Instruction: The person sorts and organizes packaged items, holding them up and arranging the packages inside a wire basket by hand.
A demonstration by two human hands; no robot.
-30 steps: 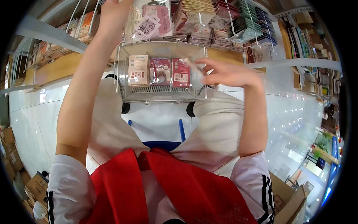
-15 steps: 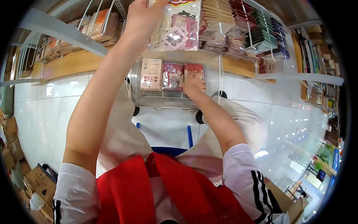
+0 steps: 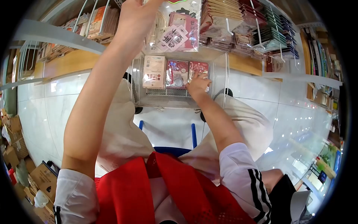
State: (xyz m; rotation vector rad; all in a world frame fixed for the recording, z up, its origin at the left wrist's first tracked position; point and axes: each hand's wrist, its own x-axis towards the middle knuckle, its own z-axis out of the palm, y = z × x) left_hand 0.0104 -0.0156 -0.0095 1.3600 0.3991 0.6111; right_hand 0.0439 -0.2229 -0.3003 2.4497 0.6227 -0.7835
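My left hand (image 3: 143,7) is closed on the top of a clear packet (image 3: 175,35) with pink and white printed cards inside; its fingertips are partly cut off by the upper frame edge. Below the packet is a wire mesh basket (image 3: 220,80) holding three stacks side by side: a beige pack (image 3: 154,71), a red and silver pack (image 3: 177,74) and a red pack (image 3: 199,67). My right hand (image 3: 198,84) lies on the lower part of the red pack, fingers spread.
Hanging packets (image 3: 220,15) fill wire hooks behind the basket, with green ones (image 3: 271,31) to the right. A white rail (image 3: 302,77) crosses at right. Cardboard boxes (image 3: 43,179) stand lower left. Part of another person (image 3: 274,179) shows at lower right.
My right hand has moved from the basket's right side down onto the red pack. The clear packet in my left hand now shows lower and further right. Another person has appeared at lower right.
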